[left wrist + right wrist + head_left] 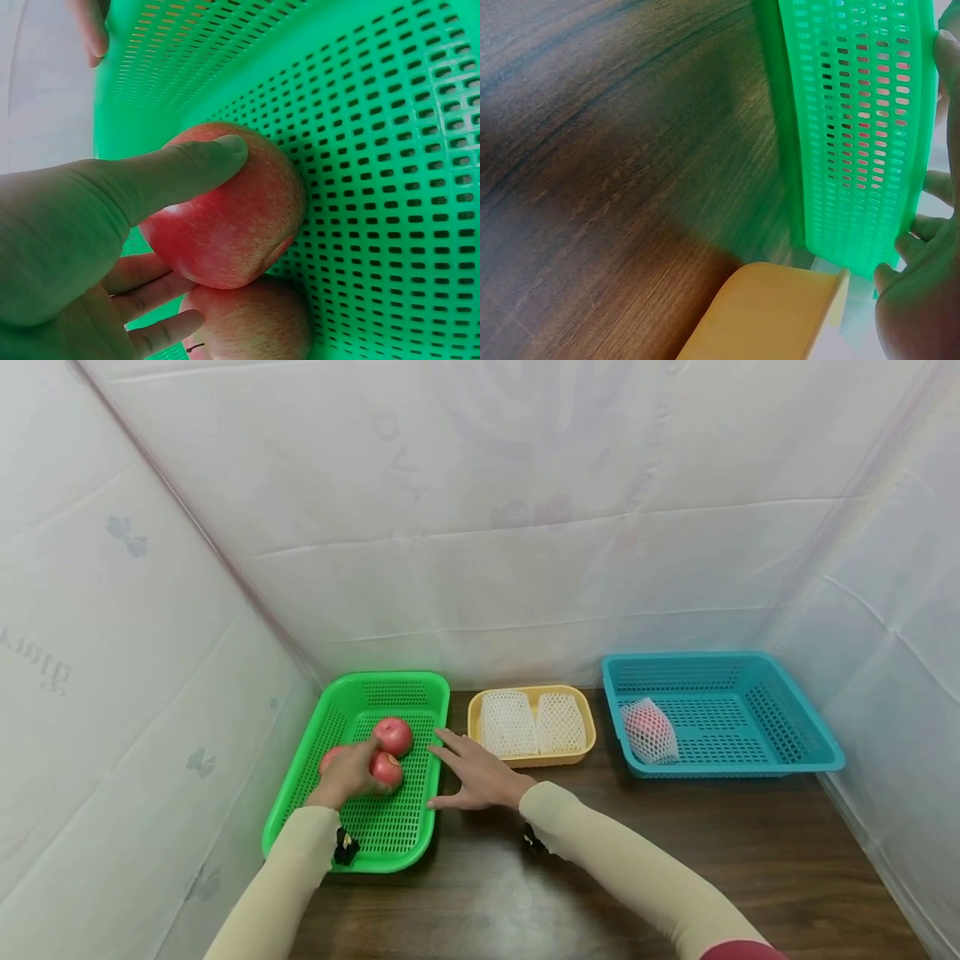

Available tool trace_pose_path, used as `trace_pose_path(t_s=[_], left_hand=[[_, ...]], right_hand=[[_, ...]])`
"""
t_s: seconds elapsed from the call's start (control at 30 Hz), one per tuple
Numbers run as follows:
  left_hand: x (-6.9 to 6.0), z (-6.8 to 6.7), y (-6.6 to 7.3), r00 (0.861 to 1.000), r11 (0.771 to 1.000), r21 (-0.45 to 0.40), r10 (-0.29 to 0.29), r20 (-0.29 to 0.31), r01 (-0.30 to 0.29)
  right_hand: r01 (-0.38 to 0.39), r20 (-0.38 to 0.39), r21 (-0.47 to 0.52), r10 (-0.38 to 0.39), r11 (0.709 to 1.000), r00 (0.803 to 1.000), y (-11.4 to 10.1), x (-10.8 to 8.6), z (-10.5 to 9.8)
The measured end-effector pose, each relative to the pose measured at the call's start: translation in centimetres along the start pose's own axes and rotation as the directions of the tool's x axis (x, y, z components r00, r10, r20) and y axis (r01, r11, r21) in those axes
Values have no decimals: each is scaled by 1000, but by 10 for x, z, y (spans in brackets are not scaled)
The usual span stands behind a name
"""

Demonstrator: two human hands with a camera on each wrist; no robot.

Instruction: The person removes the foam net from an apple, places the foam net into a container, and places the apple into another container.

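Note:
Inside the green basket (345, 862) on the left, my left hand (347, 774) grips a red apple (386, 772) between thumb and fingers. Against the held apple (232, 210), in the left wrist view, lies a second apple (255, 330). Two other apples show in the head view: one red apple (393, 737) just behind, and another apple (328, 758) partly hidden by the left hand. My right hand (480, 777) has its fingers spread, with the tips touching the basket's right rim (922, 142).
A yellow tray (534, 762) with white foam net sleeves (510, 724) stands to the basket's right. Farther right, a blue basket (806, 727) contains a net-wrapped apple (649, 733). White sheeting (480, 568) encloses the wooden table (525, 893) at the back and sides.

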State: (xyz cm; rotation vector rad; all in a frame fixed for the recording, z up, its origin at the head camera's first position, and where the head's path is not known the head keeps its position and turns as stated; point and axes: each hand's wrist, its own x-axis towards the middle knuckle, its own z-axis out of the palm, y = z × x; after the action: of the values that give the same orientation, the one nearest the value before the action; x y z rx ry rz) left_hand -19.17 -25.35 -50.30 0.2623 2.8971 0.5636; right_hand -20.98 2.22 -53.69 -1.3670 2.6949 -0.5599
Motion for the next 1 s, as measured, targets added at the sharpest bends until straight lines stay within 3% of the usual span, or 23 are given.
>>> trace_pose_path(t_s=[0.37,1.0], left_hand=[[-1,-1,3,1000,999,50,4,2,-4],[-4,-2,8,998,999,2,38,-42,-37]], right_hand=[[8,2,-10,-8,1000,1000,-2,1,-2],[2,18,16,-2,1000,1000,-4,0,-6]])
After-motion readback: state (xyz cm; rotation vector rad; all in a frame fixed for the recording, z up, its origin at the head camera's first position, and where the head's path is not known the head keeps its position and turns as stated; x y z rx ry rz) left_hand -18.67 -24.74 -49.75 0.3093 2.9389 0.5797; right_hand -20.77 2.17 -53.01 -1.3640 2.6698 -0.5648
